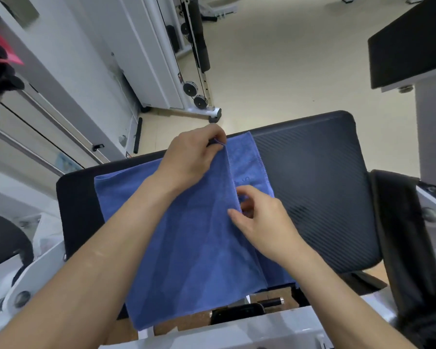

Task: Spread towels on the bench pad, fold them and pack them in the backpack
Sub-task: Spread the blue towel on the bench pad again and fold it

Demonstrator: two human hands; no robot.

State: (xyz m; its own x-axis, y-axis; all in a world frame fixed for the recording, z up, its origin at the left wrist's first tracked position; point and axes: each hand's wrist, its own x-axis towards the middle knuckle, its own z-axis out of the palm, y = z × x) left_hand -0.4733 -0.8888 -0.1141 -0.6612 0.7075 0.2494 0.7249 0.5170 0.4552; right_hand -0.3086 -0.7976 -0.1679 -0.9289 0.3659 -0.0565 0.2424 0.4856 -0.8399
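A blue towel (186, 238) lies across the left half of the black bench pad (317, 187), its near end hanging over the pad's front edge. One flap is folded over, leaving a strip of the lower layer (252, 162) showing on the right. My left hand (194, 157) pinches the far corner of the folded flap, at its small hanging loop. My right hand (259, 220) pinches the same flap's edge nearer to me. No backpack can be told for certain.
A black fabric item (400, 233) hangs over the white frame on the right. Another black pad (410, 41) stands at the far right. A white cable machine (191, 71) stands behind the bench on the beige floor. White frame parts (237, 331) run along the front.
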